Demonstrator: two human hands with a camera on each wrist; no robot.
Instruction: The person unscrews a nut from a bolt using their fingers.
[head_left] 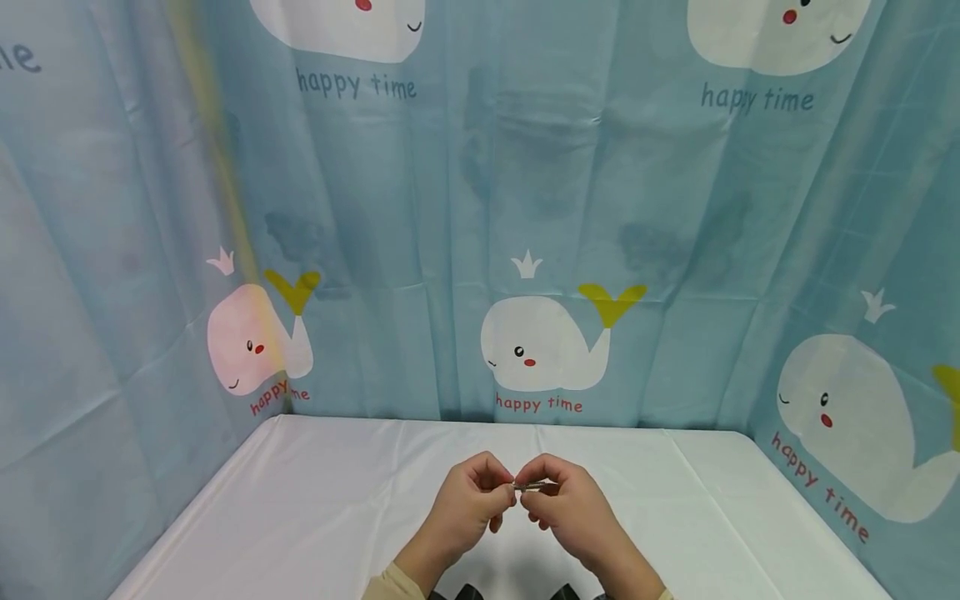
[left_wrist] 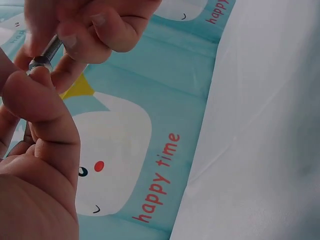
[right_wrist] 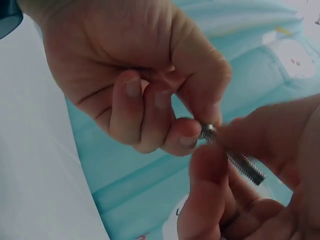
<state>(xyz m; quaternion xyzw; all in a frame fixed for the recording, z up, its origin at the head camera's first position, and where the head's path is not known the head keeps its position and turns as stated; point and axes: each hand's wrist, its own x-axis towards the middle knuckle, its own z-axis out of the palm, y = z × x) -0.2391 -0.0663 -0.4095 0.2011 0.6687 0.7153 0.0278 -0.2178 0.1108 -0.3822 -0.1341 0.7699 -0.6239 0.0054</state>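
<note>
Both hands meet over the white table, fingertips close together around a small metal threaded bolt [head_left: 534, 486]. My left hand [head_left: 471, 502] pinches one end of it between thumb and finger. In the left wrist view, a shiny collar-like piece [left_wrist: 40, 63] shows on the bolt right at the left thumb tip; cannot tell if it is a nut or the bolt's head. My right hand [head_left: 568, 504] pinches the threaded shaft [right_wrist: 245, 169] with thumb and forefinger. The shaft's free end sticks out past the right fingers in the right wrist view. Fingertips cover part of the bolt.
A white cloth-covered table [head_left: 315, 500] lies under the hands. Blue curtains [head_left: 465, 208] with whale prints hang behind it and at both sides. Two dark objects [head_left: 470, 592] show at the bottom edge between the forearms.
</note>
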